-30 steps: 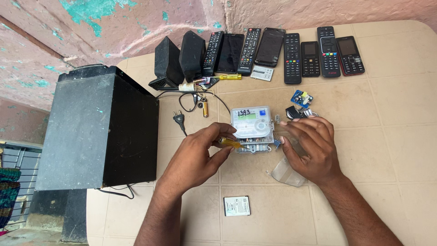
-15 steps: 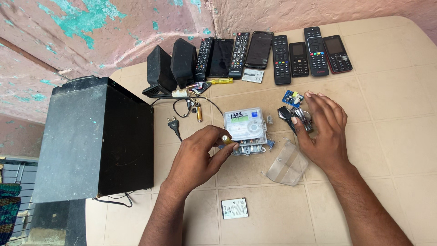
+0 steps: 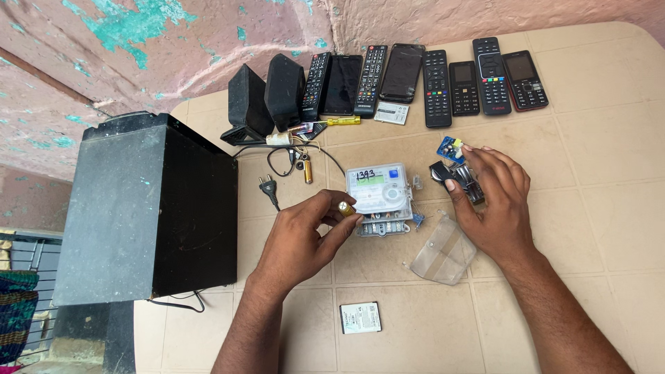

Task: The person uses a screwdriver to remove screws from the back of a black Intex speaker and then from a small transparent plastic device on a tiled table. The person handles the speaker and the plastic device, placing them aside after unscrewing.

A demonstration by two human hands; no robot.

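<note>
- Centrally, the electric meter (image 3: 379, 195) lies on the beige table (image 3: 589, 228), between both hands.
- Left hand (image 3: 305, 239) pinches a small yellow tool (image 3: 346, 208) against the meter's edge.
- Right hand (image 3: 493, 201) curls over small dark parts (image 3: 471, 185), hard to identify.
- Remotes and phones (image 3: 436, 86) line the pink wall (image 3: 138, 41); a black speaker box (image 3: 145, 208) is partly cut off.
</note>
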